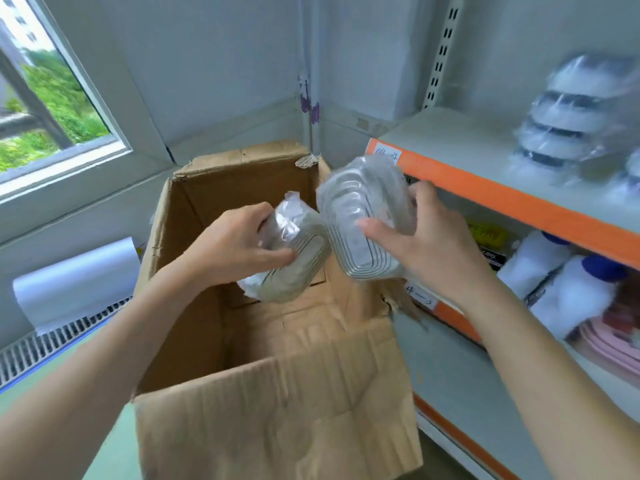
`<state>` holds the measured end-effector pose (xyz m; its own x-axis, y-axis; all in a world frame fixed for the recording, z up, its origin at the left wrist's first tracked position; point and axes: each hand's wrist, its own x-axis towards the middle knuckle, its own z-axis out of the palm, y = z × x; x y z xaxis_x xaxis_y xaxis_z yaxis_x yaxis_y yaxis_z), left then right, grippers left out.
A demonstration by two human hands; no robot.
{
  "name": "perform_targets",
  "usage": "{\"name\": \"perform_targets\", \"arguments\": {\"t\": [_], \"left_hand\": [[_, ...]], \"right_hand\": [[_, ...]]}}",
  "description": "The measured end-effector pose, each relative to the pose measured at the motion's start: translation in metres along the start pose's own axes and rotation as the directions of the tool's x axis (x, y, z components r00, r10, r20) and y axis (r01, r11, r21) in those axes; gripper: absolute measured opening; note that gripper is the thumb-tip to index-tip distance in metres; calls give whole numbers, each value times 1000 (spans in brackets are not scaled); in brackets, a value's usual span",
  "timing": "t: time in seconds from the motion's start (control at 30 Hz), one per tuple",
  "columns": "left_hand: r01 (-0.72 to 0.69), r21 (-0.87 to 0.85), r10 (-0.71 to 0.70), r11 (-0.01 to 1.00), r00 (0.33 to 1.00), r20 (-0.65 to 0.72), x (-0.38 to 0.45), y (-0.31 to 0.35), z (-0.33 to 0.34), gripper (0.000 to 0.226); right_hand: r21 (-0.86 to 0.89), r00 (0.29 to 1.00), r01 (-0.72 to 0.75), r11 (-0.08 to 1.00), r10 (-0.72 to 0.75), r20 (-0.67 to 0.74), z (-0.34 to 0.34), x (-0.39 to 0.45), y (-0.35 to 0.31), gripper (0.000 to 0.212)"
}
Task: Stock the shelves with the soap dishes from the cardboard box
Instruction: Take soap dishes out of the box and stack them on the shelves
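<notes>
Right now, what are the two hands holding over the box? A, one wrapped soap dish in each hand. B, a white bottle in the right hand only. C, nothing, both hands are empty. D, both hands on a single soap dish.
A: the left hand grips one plastic-wrapped soap dish and the right hand grips another, both above the open box.

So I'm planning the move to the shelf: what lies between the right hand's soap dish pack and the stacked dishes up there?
Head view: only the shelf's orange edge strip and bare shelf separate the pack from the stack.
</notes>
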<state>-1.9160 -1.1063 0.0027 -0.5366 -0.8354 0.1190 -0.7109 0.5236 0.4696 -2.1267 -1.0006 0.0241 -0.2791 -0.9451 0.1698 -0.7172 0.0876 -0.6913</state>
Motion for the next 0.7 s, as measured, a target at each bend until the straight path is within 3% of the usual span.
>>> {"name": "perform_targets", "arguments": {"t": [0.1,0.2,0.33,0.47,0.53,0.63,0.7], "left_hand": [[-41,-265,-14,963,979,-203,-23,49,0,39],[-42,-460,-52,887,981,-189,-37,102,19,35],[-6,-705,-35,710,998,-44,-56,173,74,52],[182,-853,-18,489,980,198,-74,242,150,36],[275,-836,37,474,943,331,-85,277,191,44],[396,-802,141,448,854,501,-97,325,251,33],[453,-757,187,471,787,588,-104,363,287,50]], "right_hand": [[281,989,-49,959,85,-117,-40,-45,21,41],[479,965,-113,871,211,-157,-68,-88,51,31],[641,895,-165,750,387,-223,-106,-161,105,32],[798,779,-192,572,583,-231,-130,-246,159,40],[853,700,-174,492,672,-244,-139,-290,189,40],[896,580,-115,430,761,-291,-158,-357,227,39],[921,465,-63,384,828,-313,-174,-399,250,32]]}}
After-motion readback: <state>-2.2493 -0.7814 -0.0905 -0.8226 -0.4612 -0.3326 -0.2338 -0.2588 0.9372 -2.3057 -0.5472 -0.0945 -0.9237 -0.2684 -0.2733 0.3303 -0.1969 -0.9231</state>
